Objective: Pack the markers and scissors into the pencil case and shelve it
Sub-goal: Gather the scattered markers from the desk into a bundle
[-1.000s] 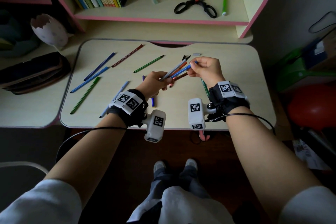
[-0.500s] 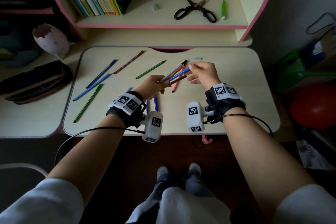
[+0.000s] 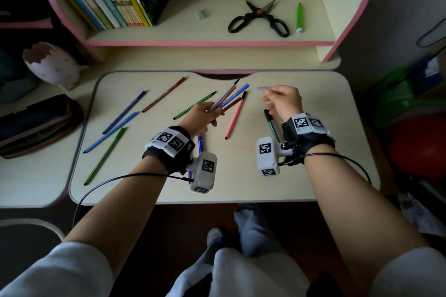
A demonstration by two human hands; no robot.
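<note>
Our left hand (image 3: 200,117) grips a bunch of markers (image 3: 228,97). Our right hand (image 3: 284,102) hangs loose and holds nothing. Other markers (image 3: 124,112) lie on the desk (image 3: 301,176). The scissors (image 3: 258,19) sit on the shelf (image 3: 169,36). The pencil case (image 3: 36,123) lies far left.

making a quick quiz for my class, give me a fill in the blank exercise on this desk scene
1. The scissors lie on the shelf with their blades ___.
2. The single marker beside the scissors is ___.
3. The bundle of markers is in the grip of the ___ hand.
4. The pencil case lies on the person's ___ side.
Missing words: open; green; left; left.
</note>
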